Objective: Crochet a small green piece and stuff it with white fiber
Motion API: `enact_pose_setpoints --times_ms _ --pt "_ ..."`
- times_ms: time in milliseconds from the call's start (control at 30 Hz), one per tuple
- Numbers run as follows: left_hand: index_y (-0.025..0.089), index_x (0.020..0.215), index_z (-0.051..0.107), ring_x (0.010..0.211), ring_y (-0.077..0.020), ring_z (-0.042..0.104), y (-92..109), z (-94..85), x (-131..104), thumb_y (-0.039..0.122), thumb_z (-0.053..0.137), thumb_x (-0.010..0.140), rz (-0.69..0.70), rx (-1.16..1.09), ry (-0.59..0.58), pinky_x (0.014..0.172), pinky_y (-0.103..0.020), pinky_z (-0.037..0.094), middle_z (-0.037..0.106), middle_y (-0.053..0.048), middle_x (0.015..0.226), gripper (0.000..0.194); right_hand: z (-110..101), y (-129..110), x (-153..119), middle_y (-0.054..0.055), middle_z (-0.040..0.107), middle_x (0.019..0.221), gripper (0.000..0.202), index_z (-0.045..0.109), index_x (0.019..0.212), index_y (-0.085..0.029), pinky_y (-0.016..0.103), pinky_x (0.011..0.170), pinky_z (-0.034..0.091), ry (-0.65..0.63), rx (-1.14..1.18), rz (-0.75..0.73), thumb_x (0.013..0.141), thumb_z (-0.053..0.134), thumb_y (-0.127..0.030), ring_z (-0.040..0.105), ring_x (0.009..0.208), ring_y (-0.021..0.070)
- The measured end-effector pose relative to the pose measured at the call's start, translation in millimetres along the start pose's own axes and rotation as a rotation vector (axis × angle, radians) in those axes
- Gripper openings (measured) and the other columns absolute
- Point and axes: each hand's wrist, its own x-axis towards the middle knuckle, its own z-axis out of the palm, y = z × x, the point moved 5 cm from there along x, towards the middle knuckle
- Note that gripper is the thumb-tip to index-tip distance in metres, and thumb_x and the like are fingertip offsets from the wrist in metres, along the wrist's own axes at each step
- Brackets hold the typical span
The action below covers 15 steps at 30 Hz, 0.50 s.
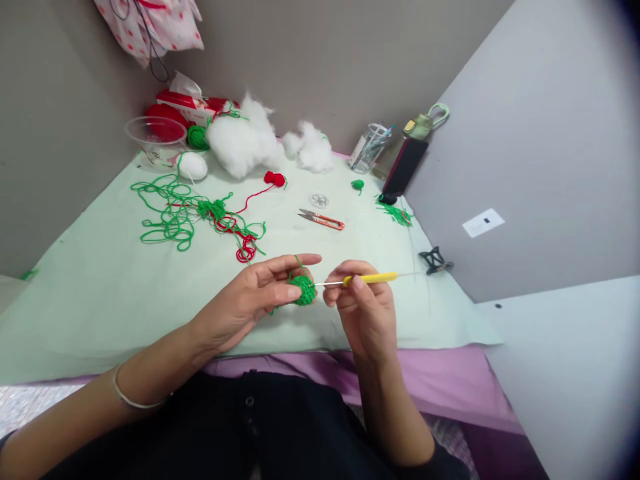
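Between thumb and fingers, my left hand [250,297] pinches a small green crochet piece [304,291]. A strand of green yarn runs up from the piece over my raised index finger. My right hand [365,307] grips a crochet hook [373,278] by its yellow handle. The hook's thin metal shaft points left, and its tip meets the right side of the green piece; whether it sits inside a stitch is too small to tell. Beyond my left hand lie a loose tangle of green yarn [170,213] and some red yarn [246,248].
Orange-handled thread snips [321,219] lie mid-table beside a small clear round case [319,200]. White stuffing [243,143], a plastic tub [156,143] and a tissue box [185,107] stand at the back. On the right are a phone [406,167], a bottle [419,125] and a pen cup [369,150].
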Motion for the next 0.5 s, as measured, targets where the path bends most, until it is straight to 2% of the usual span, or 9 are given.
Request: enact_pose_setpoints --times_ms 67,100,200,267,300,333,400,500 --pt "0.027 0.125 0.075 0.100 -0.0170 0.062 -4 -0.1 2 0.024 0.080 0.082 0.038 0.013 0.031 0.096 -0.030 0.046 0.069 -0.003 0.103 0.044 3 -1 -5 0.003 0.071 0.083 0.015 0.075 0.099 -0.023 0.029 0.060 0.058 0.000 -0.187 -0.076 0.098 0.062 -0.030 0.066 0.066 0.0140" --pt "0.027 0.126 0.074 0.102 -0.0174 0.063 -6 0.2 2 0.023 0.081 0.082 0.051 0.010 0.047 0.098 -0.031 0.046 0.070 -0.003 0.105 0.045 5 -3 -8 0.004 0.071 0.087 0.015 0.076 0.102 -0.025 0.031 0.065 0.059 0.016 -0.333 -0.163 0.098 0.061 -0.025 0.067 0.072 0.0151" --pt "0.028 0.128 0.073 0.108 -0.0165 0.063 -13 2.4 3 0.021 0.082 0.082 0.079 -0.045 0.096 0.102 -0.029 0.045 0.073 -0.002 0.108 0.047 17 -9 -24 0.006 0.073 0.102 0.031 0.076 0.115 -0.033 0.036 0.077 0.060 0.085 -0.818 -0.534 0.094 0.064 -0.013 0.069 0.092 0.0198" --pt "0.027 0.125 0.074 0.110 -0.0157 0.063 -16 4.9 2 0.022 0.081 0.083 0.058 -0.115 0.111 0.102 -0.027 0.045 0.074 -0.002 0.109 0.043 23 -8 -33 0.006 0.073 0.108 0.040 0.074 0.122 -0.036 0.038 0.080 0.061 0.128 -0.971 -0.716 0.092 0.066 -0.011 0.070 0.096 0.0218" --pt "0.026 0.123 0.075 0.109 -0.0156 0.064 -17 6.5 2 0.023 0.081 0.083 0.031 -0.156 0.101 0.100 -0.027 0.046 0.074 -0.002 0.109 0.040 24 -8 -34 0.006 0.073 0.108 0.042 0.073 0.123 -0.038 0.039 0.079 0.061 0.140 -0.965 -0.745 0.092 0.067 -0.011 0.070 0.096 0.0222" --pt "0.024 0.122 0.075 0.105 -0.0155 0.065 -17 8.1 2 0.023 0.081 0.084 -0.005 -0.194 0.081 0.097 -0.027 0.048 0.074 -0.003 0.109 0.039 23 -7 -34 0.006 0.072 0.108 0.042 0.073 0.123 -0.038 0.039 0.077 0.061 0.142 -0.912 -0.727 0.092 0.066 -0.011 0.070 0.095 0.0221" --pt "0.022 0.123 0.076 0.098 -0.0151 0.065 -16 9.6 2 0.024 0.079 0.085 -0.063 -0.252 0.030 0.091 -0.027 0.051 0.075 -0.005 0.109 0.038 18 -7 -28 0.005 0.072 0.104 0.038 0.074 0.120 -0.036 0.038 0.074 0.061 0.121 -0.730 -0.602 0.094 0.064 -0.011 0.070 0.092 0.0208" --pt "0.018 0.121 0.077 0.090 -0.0138 0.064 -8 4.2 2 0.025 0.079 0.085 -0.056 -0.267 0.009 0.086 -0.026 0.051 0.074 -0.006 0.103 0.037 7 -9 -16 0.005 0.072 0.095 0.025 0.076 0.109 -0.029 0.036 0.069 0.059 0.103 -0.449 -0.405 0.097 0.059 -0.016 0.069 0.082 0.0185"
